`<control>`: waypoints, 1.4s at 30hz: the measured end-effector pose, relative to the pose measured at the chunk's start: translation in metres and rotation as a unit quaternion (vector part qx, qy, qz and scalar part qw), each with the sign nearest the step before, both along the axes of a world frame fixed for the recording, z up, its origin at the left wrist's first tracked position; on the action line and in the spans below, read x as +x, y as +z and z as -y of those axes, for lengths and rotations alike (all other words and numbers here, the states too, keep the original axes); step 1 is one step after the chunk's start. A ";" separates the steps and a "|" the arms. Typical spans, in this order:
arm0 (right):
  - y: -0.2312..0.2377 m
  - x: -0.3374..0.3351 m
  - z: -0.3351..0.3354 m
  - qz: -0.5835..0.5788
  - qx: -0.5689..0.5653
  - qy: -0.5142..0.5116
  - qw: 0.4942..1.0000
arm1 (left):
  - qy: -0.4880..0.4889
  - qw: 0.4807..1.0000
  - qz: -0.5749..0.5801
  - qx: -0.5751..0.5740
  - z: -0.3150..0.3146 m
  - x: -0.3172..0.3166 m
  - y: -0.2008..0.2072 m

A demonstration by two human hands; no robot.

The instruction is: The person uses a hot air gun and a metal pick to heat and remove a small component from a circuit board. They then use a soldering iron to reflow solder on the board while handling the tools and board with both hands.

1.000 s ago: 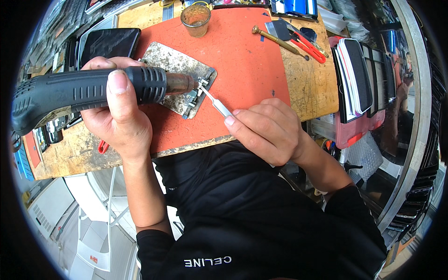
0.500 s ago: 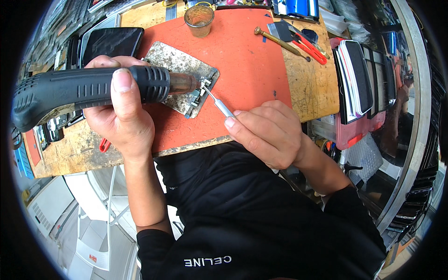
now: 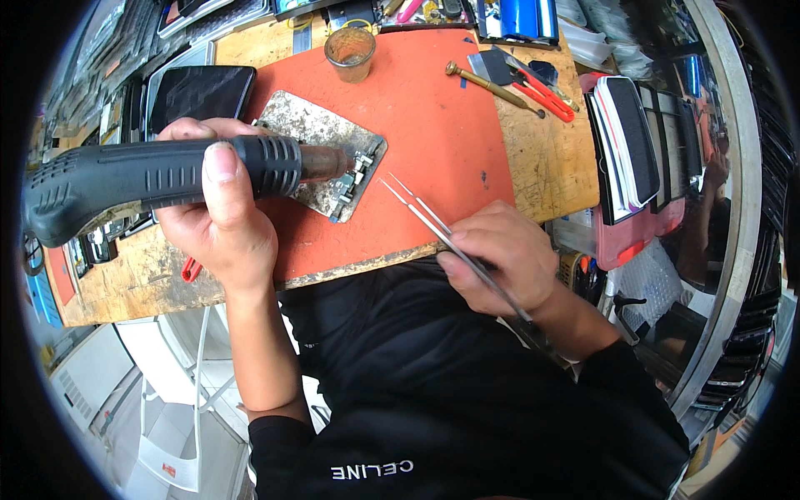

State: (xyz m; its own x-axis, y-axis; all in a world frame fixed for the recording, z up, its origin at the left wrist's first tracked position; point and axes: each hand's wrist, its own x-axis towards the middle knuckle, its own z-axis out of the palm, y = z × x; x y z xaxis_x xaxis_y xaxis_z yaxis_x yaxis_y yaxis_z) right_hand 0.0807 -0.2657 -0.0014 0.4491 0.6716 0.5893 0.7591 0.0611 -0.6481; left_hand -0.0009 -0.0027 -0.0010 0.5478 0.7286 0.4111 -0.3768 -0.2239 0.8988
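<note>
the black top (image 3: 467, 408) has white lettering (image 3: 386, 469) and short sleeves (image 3: 279, 450).

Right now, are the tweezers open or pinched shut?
Open: the tweezers in the right hand have their two tips apart, with red mat showing between them.

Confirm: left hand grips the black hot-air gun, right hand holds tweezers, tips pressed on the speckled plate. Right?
Not quite: the head view shows the tweezers with tips off the speckled plate, against the orange mat to its right. The rest stands: left hand grips the black hot-air gun, right hand holds the tweezers.
</note>
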 end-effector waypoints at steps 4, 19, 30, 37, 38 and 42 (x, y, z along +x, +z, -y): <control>0.015 -0.022 0.006 -0.362 0.013 -0.056 0.931 | 0.005 1.000 -0.002 0.009 -0.002 0.001 0.000; 0.019 -0.019 -0.011 -0.532 0.066 -0.058 0.842 | -0.010 1.000 -0.002 -0.011 -0.003 0.000 0.000; 0.021 -0.014 -0.019 -0.512 0.038 -0.054 0.856 | -0.011 1.000 -0.002 0.009 -0.004 0.001 -0.002; 0.025 -0.014 -0.019 -0.512 0.028 -0.050 0.857 | -0.004 1.000 -0.008 -0.002 -0.003 0.001 -0.001; 0.025 -0.014 -0.019 -0.516 0.031 -0.050 0.855 | -0.014 1.000 -0.006 0.006 -0.003 0.001 -0.001; 0.022 -0.015 -0.019 -0.506 0.041 -0.032 0.861 | -0.015 1.000 -0.005 0.007 -0.003 0.001 -0.001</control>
State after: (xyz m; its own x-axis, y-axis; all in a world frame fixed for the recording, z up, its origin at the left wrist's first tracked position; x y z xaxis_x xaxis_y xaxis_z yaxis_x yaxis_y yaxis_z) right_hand 0.0659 -0.2470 0.0205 0.7950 0.6011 -0.0819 -0.1885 0.1165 -0.9751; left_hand -0.0004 0.0006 -0.0020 0.5726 0.7064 0.4160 -0.3751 -0.2255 0.8991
